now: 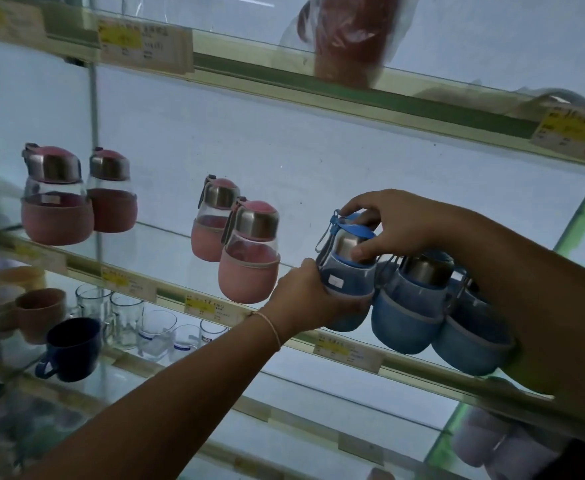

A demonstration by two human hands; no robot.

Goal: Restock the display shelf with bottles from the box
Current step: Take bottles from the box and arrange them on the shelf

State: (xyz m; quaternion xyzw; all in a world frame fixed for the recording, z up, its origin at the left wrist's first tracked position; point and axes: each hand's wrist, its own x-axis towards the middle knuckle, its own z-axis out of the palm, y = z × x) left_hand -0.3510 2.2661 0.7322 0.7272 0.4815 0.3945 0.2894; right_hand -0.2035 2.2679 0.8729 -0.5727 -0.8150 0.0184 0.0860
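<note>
A blue-sleeved bottle (348, 275) with a steel cap and blue lid is at the front of the middle glass shelf (166, 244). My left hand (305, 299) grips its lower body from the left. My right hand (384, 226) pinches its lid from above. Two more blue bottles (408, 303) (471, 337) sit pressed between that bottle and my right forearm. Several pink bottles (249, 254) (57, 202) stand further left on the same shelf. The box is out of view.
On the shelf below are clear glass mugs (125, 320), a dark blue cup (71, 348) and brownish cups (40, 313). A red item wrapped in plastic (350, 39) stands on the upper shelf. Price tags (348, 351) line the shelf edges.
</note>
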